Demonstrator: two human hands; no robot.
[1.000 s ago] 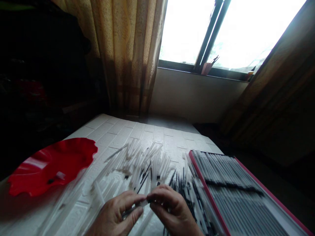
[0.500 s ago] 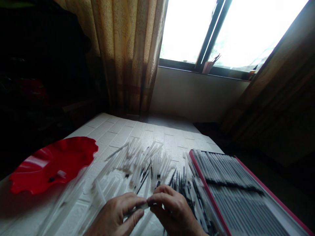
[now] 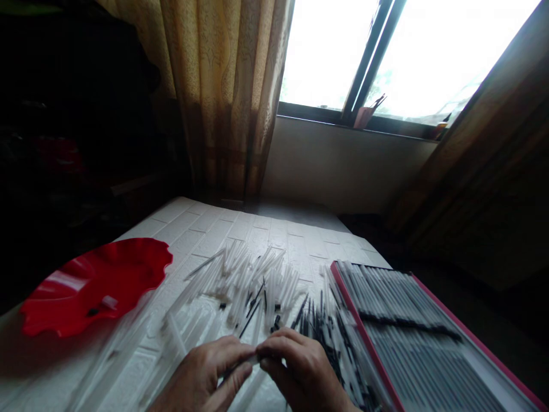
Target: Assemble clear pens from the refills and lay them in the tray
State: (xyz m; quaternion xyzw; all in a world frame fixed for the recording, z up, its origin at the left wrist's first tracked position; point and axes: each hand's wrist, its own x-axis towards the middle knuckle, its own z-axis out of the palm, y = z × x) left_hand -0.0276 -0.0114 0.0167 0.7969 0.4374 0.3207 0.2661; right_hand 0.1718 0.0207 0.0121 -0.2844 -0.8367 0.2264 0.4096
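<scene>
My left hand (image 3: 201,377) and my right hand (image 3: 300,375) meet at the bottom middle, fingertips pinched together on a thin clear pen tube (image 3: 240,366) with a dark refill inside. Both hands are closed on it. Just beyond them lies a loose heap of clear tubes (image 3: 244,280) mixed with thin black refills (image 3: 319,332) on the white brick-patterned table (image 3: 266,232).
A red wavy-edged dish (image 3: 98,283) with two small bits in it sits at the left. A pink-edged tray (image 3: 412,326) packed with rows of pens lies at the right. Behind are a curtain (image 3: 223,97), a wall and a bright window (image 3: 386,51).
The hands have stayed pinched on the tube and slid slightly lower in view. The camera tilted up a touch. Nothing else moved.
</scene>
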